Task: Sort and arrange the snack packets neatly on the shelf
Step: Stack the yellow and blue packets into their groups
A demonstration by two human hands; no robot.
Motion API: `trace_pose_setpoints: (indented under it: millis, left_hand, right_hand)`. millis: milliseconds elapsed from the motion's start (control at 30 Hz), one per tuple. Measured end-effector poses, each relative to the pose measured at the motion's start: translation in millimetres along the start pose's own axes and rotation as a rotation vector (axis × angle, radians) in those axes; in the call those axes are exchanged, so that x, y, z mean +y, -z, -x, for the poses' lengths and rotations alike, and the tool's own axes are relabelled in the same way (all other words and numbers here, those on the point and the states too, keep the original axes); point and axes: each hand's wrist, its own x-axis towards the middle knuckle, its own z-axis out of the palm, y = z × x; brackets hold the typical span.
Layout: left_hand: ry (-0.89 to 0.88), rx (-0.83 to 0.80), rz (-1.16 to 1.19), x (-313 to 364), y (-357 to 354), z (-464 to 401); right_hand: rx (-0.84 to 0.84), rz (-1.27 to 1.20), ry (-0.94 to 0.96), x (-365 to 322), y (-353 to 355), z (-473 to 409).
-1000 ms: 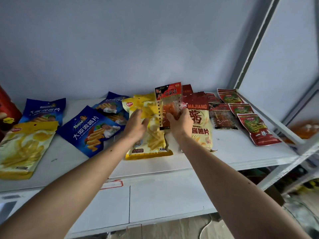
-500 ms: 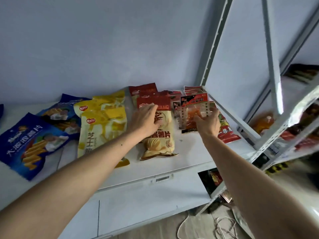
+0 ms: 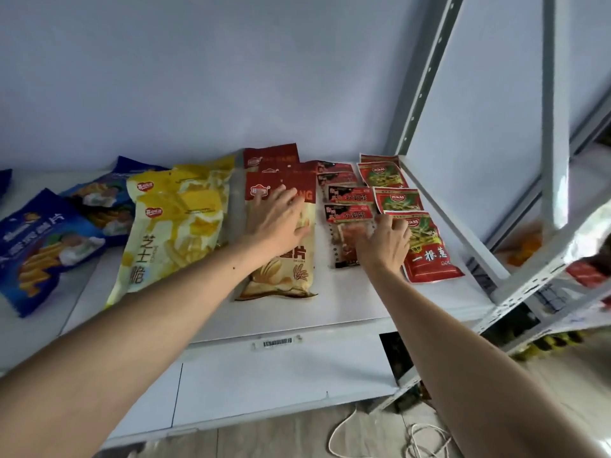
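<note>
Shelf (image 3: 347,312), snack rows. Your left hand (image 3: 281,219) is lying flat, fingers spread, pinning the red-and-cream chip bag (image 3: 281,269) in its column. Your right hand (image 3: 385,242) is pressing the small red clear-window packet (image 3: 347,239), fingers bent (grip unclear), lining it up beside the red-and-green packets (image 3: 426,249).

Soft, even, bluish light fills the scene with only faint shadows, while glare washes out the metal frame (image 3: 558,206) at right, the wide lens bends the edges, and the blue packet (image 3: 39,246) blurs.
</note>
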Motion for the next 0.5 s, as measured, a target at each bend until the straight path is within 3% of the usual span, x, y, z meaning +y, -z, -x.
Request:
trace_pose_setpoints:
  millis: [233,500]
  left_hand:
    - [0.103,0.024,0.023,-50.2,32.6,26.1]
    - [0.283,0.063,-0.115,-191.7,58.7,117.2]
  right_hand:
    - [0.042,-0.172,0.193,-85.6,4.6,16.1]
    - [-0.098,-0.278,0.438,-223.2,-34.9,99.7]
